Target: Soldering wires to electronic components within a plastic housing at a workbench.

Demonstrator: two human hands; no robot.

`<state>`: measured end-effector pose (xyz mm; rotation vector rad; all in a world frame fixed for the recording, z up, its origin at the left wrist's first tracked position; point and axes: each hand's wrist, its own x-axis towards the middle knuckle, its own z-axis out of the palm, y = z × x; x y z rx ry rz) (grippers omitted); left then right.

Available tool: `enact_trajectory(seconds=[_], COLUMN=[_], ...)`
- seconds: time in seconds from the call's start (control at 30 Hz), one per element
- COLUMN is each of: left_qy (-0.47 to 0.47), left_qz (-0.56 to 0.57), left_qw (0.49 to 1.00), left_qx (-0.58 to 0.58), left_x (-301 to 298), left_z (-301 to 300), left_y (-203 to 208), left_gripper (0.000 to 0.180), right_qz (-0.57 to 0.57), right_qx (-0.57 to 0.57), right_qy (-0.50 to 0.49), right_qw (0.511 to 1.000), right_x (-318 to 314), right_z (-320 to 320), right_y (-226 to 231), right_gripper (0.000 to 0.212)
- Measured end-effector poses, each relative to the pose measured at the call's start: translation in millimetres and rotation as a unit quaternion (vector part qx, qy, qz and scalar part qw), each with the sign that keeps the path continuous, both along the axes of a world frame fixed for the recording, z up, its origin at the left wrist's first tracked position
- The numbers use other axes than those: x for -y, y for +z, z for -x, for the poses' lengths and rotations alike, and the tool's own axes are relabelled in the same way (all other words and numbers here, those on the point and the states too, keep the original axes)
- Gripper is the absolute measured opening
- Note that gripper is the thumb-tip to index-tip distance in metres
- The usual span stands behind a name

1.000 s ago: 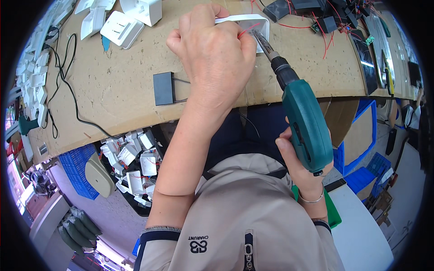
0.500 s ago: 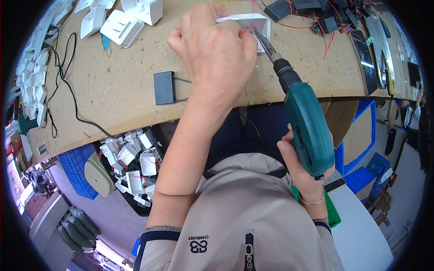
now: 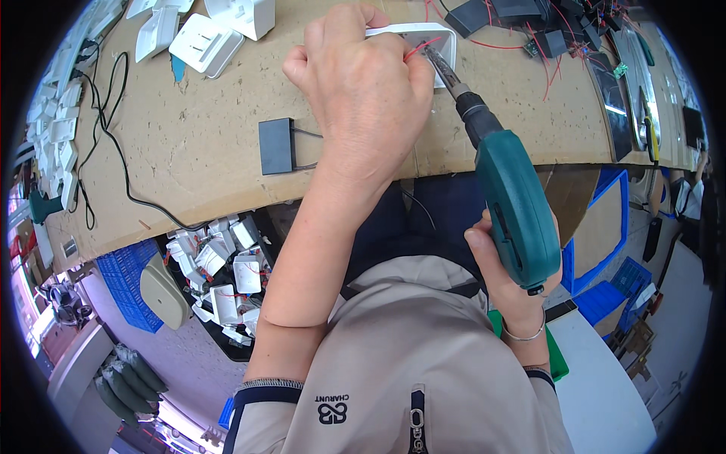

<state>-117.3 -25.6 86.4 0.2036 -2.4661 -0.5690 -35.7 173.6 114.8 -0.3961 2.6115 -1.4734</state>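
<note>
My left hand (image 3: 363,91) is closed over a white plastic housing (image 3: 451,57) at the table's far edge of view. A red wire (image 3: 420,50) comes out beside its thumb, above the inside of the housing; the fingertips are mostly hidden. My right hand (image 3: 503,280) grips a green soldering gun (image 3: 518,208) from below. Its metal tip points up and left into the housing and lies close to the red wire; whether they touch I cannot tell. Left of my left wrist lies a dark rectangular block (image 3: 276,146) with two leads running under the forearm.
White plug housings (image 3: 206,47) lie at the far left, beside a black cable (image 3: 113,136). Dark blocks with red wires (image 3: 550,41) are heaped at the far right. Below the table's front edge stands a black bin (image 3: 227,344) full of white housings. More white parts line the left edge.
Both hands keep their holds, and the soldering gun's tip stays inside the housing. The gun's body has tilted very slightly; the rest shifts only a little in the view.
</note>
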Motion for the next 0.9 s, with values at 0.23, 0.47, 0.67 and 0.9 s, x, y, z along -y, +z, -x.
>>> enact_trajectory(seconds=[0.23, 0.47, 0.67, 0.9], left_qy=[-0.003, -0.005, 0.003, 0.002], left_qz=[-0.074, -0.076, 0.002, -0.079], left_qw=[0.997, 0.997, 1.000, 0.997], left_qx=[-0.002, -0.014, -0.006, -0.009], left_x=[-3.5, -2.3, 0.0, -3.7], left_z=[0.2, 0.5, 1.0, 0.5], left_y=[9.8, 6.5, -1.1, 11.6], left_gripper=[0.008, 0.007, 0.012, 0.006], right_qz=[0.005, -0.006, 0.002, 0.003], right_qx=[0.004, -0.009, -0.008, -0.005], right_qy=[-0.009, -0.013, -0.006, 0.004], right_qw=[1.000, 1.000, 1.000, 1.000], right_x=[2.3, 4.1, 2.7, 0.0], right_z=[-1.2, 0.2, -0.2, -1.1], right_y=[1.8, 2.8, 1.0, 2.1], right_gripper=[0.066, 0.066, 0.066, 0.067])
